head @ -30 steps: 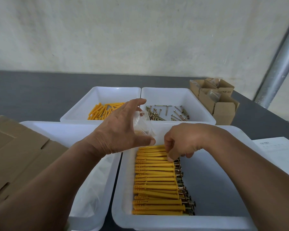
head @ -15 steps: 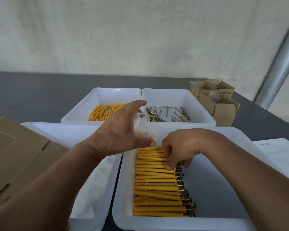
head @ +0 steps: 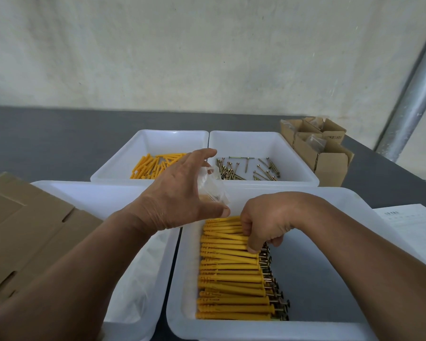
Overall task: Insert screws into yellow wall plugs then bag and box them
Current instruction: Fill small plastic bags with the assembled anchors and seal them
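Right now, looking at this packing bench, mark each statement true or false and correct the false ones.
1. The left hand holds a clear bag. True.
2. The right hand hangs empty. False: it grips assembled plugs in the near right tray.
3. Loose yellow plugs lie in the far left tray. True.
4. The small cardboard boxes stand at the near left. False: they stand at the far right.

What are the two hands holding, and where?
Left hand holds a clear bag by its sides; right hand pinches yellow plugs near their screw-head ends.
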A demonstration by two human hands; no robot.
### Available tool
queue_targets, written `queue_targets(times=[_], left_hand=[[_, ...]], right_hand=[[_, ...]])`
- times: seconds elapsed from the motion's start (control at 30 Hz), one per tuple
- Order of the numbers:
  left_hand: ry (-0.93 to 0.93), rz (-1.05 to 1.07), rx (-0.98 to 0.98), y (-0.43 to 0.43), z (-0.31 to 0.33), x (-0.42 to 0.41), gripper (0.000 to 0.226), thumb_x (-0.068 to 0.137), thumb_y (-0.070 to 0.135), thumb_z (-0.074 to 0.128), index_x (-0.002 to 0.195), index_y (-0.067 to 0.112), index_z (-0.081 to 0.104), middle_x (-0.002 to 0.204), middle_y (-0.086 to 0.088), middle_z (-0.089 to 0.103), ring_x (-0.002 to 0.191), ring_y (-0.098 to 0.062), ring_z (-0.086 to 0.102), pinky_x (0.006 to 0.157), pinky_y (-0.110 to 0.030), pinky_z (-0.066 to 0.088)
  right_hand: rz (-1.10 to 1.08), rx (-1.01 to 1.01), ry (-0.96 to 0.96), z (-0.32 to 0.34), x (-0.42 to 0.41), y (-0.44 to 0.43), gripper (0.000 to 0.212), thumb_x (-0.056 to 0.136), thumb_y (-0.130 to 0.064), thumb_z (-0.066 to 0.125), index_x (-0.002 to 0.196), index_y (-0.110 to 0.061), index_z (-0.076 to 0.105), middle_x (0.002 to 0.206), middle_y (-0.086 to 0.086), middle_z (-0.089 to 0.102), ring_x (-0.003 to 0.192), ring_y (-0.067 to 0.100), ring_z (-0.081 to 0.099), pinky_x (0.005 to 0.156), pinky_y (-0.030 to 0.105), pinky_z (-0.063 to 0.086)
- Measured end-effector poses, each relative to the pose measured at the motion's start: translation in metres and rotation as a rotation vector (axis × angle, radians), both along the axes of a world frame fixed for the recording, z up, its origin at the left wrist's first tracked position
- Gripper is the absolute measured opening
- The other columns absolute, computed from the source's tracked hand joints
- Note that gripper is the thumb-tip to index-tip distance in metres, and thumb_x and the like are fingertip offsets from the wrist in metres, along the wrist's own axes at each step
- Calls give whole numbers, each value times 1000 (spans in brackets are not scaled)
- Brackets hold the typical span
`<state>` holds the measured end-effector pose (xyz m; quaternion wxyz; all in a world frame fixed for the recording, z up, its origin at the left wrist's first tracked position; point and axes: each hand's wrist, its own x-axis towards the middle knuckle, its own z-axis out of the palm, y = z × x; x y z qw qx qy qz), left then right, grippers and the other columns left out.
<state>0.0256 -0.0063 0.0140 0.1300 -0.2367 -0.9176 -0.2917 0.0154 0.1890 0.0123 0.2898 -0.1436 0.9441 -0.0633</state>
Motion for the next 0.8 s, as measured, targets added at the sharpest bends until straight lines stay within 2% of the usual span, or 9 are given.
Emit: queue_targets(times=[0.13, 0.3, 0.43, 0.53, 0.67, 0.73, 0.8], left_hand=[[4, 0, -8, 0, 0, 0, 108, 58, 52, 87, 147, 29, 30, 131, 8, 49, 116, -9, 46, 96, -25, 35], [-2, 0, -13, 1, 1, 0, 108, 57, 52, 87, 147, 29, 31, 128, 11, 48, 118, -11, 47, 97, -26, 36], [-2, 2, -11, 0, 1, 0, 108, 56, 52, 87, 146, 30, 31, 123, 16, 44, 118, -10, 47, 96, -25, 36], [4, 1, -9, 0, 1, -1, 108, 56, 52, 87, 146, 30, 32, 122, 17, 43, 116, -8, 47, 95, -24, 35], [8, 0, -6, 0, 1, -1, 109, 56, 52, 87, 146, 30, 32, 122, 17, 43, 116, -7, 47, 95, -24, 35], [10, 0, 1, 0, 0, -1, 109, 55, 52, 87, 146, 30, 32, 120, 17, 44, 114, -6, 47, 93, -20, 34], [12, 1, 9, -1, 0, -1, 108, 54, 52, 87, 145, 30, 33, 119, 17, 44, 112, -4, 46, 89, -14, 32]], right_hand=[[5, 1, -9, 1, 1, -1, 35, 84, -23, 75, 112, -5, 66, 89, 6, 62, 63, 12, 61, 60, 22, 56], [27, -28, 0, 5, 2, 1, 32, 87, -20, 72, 114, -7, 65, 86, 3, 60, 62, 9, 58, 59, 21, 54], [31, -54, 72, 11, 2, 4, 22, 87, -22, 70, 105, -9, 67, 86, 3, 62, 66, 11, 59, 56, 19, 51], [46, -88, 124, 14, 1, 6, 16, 87, -23, 68, 102, -17, 67, 90, 2, 66, 71, 13, 62, 60, 23, 50], [26, -211, 208, 16, 0, 7, 9, 87, -28, 68, 94, -31, 64, 90, -6, 67, 77, 12, 66, 66, 26, 53], [-12, -329, 257, 17, -1, 7, 6, 87, -26, 67, 91, -30, 66, 83, -10, 66, 71, 7, 64, 60, 22, 53], [-50, -412, 357, 20, -2, 7, 5, 87, -24, 65, 88, -28, 68, 75, -13, 64, 65, 2, 60, 53, 16, 45]])
